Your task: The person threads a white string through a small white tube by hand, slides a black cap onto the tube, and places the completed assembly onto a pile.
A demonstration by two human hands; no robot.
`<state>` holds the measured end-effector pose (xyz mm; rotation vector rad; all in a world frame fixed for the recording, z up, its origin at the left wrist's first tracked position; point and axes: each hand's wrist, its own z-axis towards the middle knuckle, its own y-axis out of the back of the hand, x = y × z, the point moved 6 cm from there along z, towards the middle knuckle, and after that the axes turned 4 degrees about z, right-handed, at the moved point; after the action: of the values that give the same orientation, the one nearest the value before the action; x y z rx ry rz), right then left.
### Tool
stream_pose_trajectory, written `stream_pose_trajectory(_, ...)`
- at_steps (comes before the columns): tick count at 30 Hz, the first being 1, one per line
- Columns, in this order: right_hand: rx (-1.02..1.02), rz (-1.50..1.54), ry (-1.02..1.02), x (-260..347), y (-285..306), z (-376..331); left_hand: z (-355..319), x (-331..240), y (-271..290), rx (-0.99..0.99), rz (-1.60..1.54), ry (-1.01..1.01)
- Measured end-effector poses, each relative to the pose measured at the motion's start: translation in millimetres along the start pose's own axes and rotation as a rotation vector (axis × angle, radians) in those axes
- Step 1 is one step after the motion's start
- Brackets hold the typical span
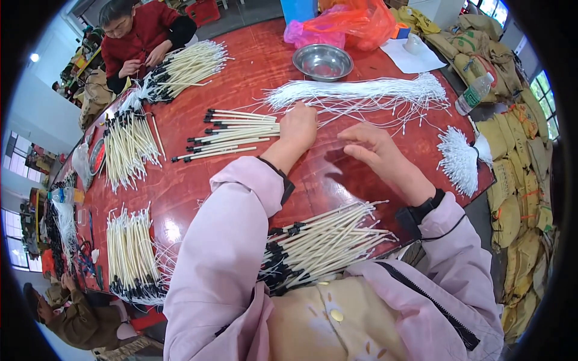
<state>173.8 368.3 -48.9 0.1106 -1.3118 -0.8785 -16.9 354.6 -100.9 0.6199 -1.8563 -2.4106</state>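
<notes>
L hand curled, grip unclear, R hand part-open, blk-ended cream rods just L of L hand, long axis L-R, blk ends L.

Left hand: curled, beside the cords on the bench. Right hand: thumb parted, above the bench. Rods: near edge. Bowl: toward far edge. Bottle: right edge.

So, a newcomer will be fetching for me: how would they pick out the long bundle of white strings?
On the red table, find the round metal bowl beyond the wearer's left hand. Just nearer lies the long bundle of white strings, sprawling sideways with loose ends, unlike the short, fanned white bundle at the table's right edge.
</notes>
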Motion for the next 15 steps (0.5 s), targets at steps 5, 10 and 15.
stream_pose_trajectory(5, -0.137, 0.283, -0.205, -42, -2, 25, -1, 18, 4, -0.053, -0.294, -0.046)
stream_pose_trajectory(10, -0.233, 0.329, -0.200, -74, -6, 39, -11, 7, 12, -0.068, -0.264, -0.067)
stream_pose_trajectory(15, -0.276, 0.373, -0.140, -75, -17, 53, -12, 8, 4, -0.120, -0.212, -0.114)
